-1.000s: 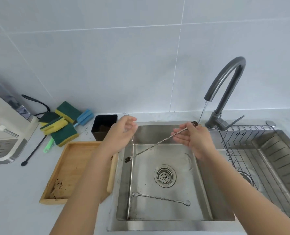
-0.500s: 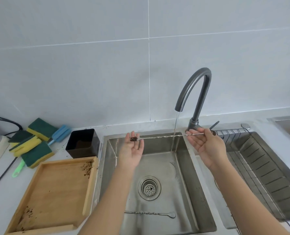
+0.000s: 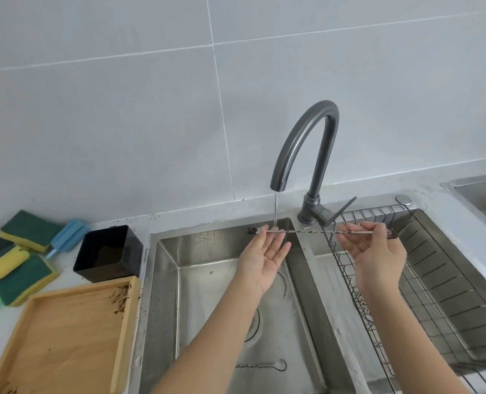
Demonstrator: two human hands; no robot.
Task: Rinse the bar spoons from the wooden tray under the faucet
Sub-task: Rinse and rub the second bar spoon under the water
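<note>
Holding one bar spoon level under the faucet stream — right hand pinching its shaft, left hand flat beneath — I judge it light, stiff, slippery when wet, best gripped mid-twist; a second spoon lies in the sink, two counted.

Quick count of what's here: two long twisted steel bar spoons, one held level under the water and one lying flat on the sink floor. One curved dark grey faucet, one stream running. One light wooden tray. One square black plastic tub. Green-and-yellow sponges, I count four in the pile, though they overlap so could be off. One blue-headed brush. One wire rack. Two hands, left and right.
</note>
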